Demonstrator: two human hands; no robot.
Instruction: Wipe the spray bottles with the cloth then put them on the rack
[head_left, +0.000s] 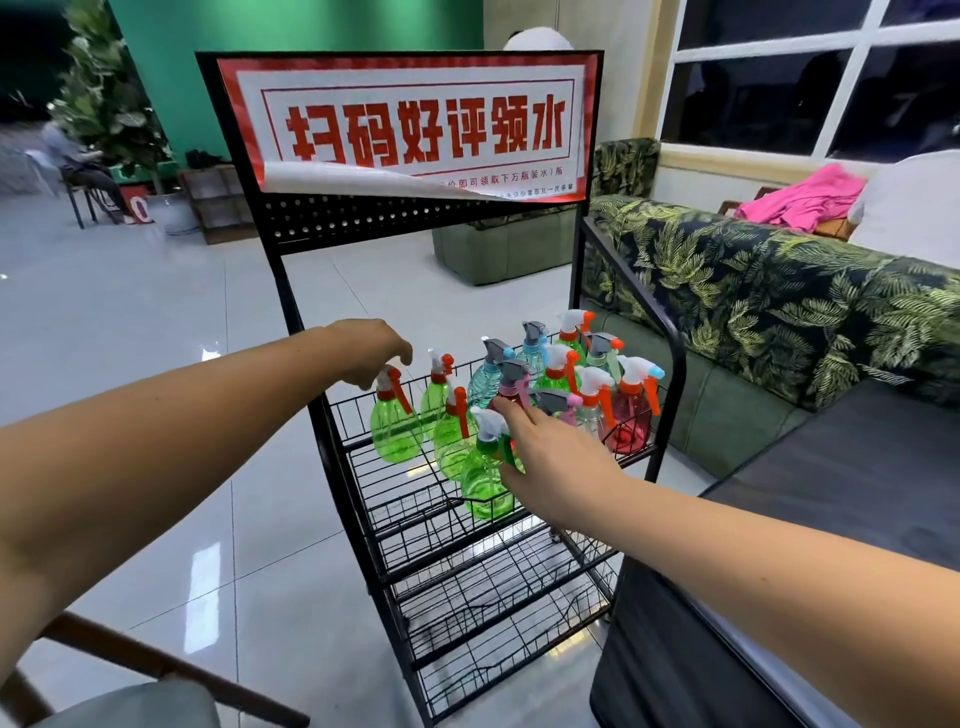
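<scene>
On the top shelf of the black rack (415, 218) stand lots of spray bottles (558, 374), green, blue, clear and red, packed close together. Your left hand (371, 348) reaches out to the left green bottle (395, 431) at the shelf's left front corner. Its fingers are bent down and closed around the white top of that bottle. Your right hand (556, 462) is at the front green bottle (483, 488), which stands at the front edge of the shelf. The fingers of this hand lie close together and quite straight. Their tips are near the dark red bottle (514, 376) with the grey top. The thumb lies against the front green bottle, and the bottle's neck sits between thumb and fingers, but you cannot tell if the hand is really gripping it. The lower wire shelves show under your right arm. A big red and white sign (415, 124) is on top of the rack, and its bottom edge is peeling. Beside the rack on the right is a sofa (753, 291) with leaf patterns, and a pink cloth (800, 200) lies on its back. The floor (156, 312) is shiny white tile.
</scene>
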